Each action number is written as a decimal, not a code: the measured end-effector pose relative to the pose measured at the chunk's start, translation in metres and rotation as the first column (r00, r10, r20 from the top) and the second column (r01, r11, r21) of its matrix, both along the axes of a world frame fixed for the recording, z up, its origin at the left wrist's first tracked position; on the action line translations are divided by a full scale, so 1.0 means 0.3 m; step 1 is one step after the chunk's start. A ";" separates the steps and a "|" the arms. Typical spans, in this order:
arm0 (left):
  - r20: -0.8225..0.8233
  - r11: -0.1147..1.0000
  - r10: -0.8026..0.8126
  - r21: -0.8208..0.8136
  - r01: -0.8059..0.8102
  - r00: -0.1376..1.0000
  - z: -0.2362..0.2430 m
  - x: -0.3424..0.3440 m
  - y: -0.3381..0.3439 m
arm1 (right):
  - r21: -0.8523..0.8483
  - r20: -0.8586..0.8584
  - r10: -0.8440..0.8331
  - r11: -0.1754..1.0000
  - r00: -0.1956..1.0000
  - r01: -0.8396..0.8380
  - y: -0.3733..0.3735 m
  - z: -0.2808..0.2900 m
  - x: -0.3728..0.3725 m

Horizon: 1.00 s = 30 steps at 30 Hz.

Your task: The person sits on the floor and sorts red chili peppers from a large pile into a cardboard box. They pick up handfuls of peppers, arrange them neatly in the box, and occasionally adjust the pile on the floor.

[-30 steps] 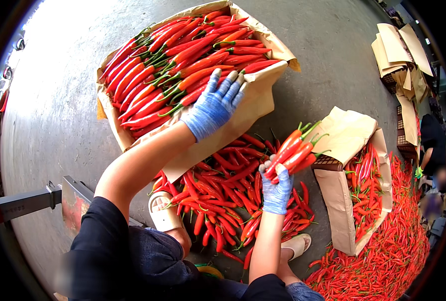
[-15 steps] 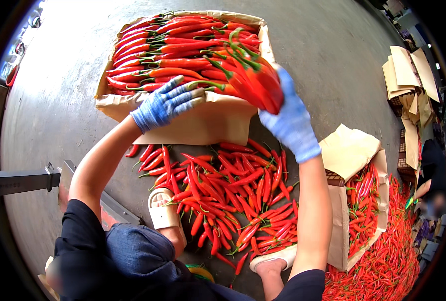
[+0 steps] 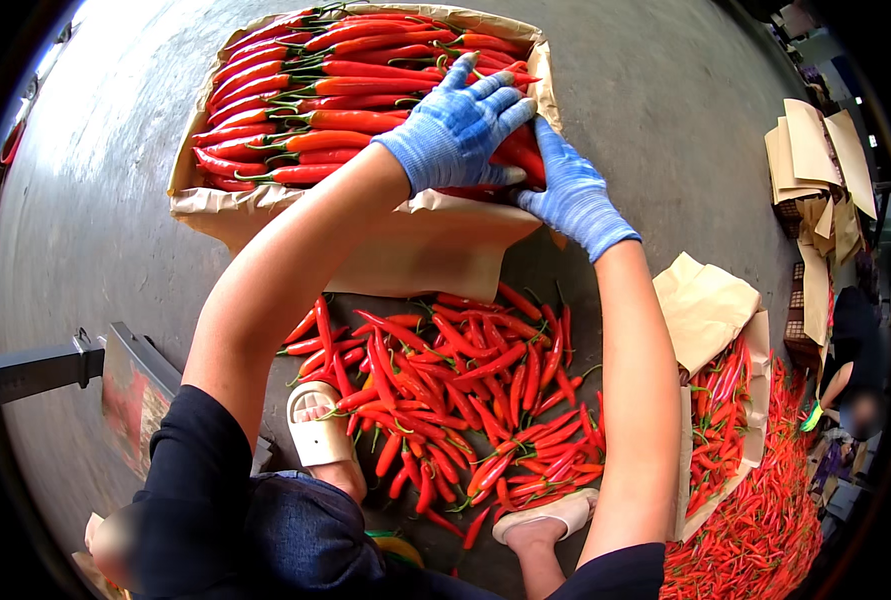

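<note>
A paper-lined box [image 3: 187, 203] holds rows of long red chili peppers [image 3: 350, 85] with green stems. My left hand [image 3: 460, 130], in a blue knit glove, lies open with spread fingers on top of the peppers at the box's right part. At the box's right end my right hand [image 3: 573, 200], gloved alike, is cupped around a bunch of red chili peppers [image 3: 520, 155]. Thumb and fingers stand on either side of that bunch; my left hand partly hides it. Below the box, a loose pile of red chili peppers [image 3: 455, 385] lies on the floor between my feet.
At right stands another paper-lined box [image 3: 757, 400] of chili peppers, beside a large heap [image 3: 755, 540]. Farther right are brown paper sheets [image 3: 810, 140] over stacked crates and another person's gloved hand [image 3: 813, 415]. A grey metal bar [image 3: 40, 370] juts in from the left.
My right hand has lowered the bunch of chili peppers into the box's right end. My left hand has moved right from the near edge onto the peppers there.
</note>
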<state>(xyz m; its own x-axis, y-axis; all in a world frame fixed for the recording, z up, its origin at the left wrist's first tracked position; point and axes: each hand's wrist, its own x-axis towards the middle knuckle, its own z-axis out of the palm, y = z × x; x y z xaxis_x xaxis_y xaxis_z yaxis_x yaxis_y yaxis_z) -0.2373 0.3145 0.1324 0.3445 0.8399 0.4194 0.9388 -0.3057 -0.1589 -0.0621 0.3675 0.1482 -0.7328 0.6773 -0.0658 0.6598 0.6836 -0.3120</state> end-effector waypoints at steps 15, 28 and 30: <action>-0.119 0.968 0.242 -0.036 -0.248 0.963 0.005 0.090 -0.055 | 0.254 0.030 -0.156 0.956 0.987 0.144 -0.010 -0.076 -0.011; -0.027 0.953 0.300 -0.023 -0.301 0.954 -0.006 0.114 -0.072 | 0.027 -0.684 -0.260 0.925 0.682 0.380 -0.249 -0.346 0.290; 0.041 0.946 0.305 -0.131 -0.298 0.951 0.005 0.118 -0.051 | 0.147 -0.470 -0.302 0.900 0.830 0.411 -0.413 -0.483 0.357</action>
<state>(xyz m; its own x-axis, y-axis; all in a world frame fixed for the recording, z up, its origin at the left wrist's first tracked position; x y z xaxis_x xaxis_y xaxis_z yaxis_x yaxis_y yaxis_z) -0.2018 0.2993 0.1338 0.0446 0.9466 0.3193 0.9967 -0.0204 -0.0787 0.0449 0.2435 0.0034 -0.3545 0.8516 0.3862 0.7102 0.5139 -0.4811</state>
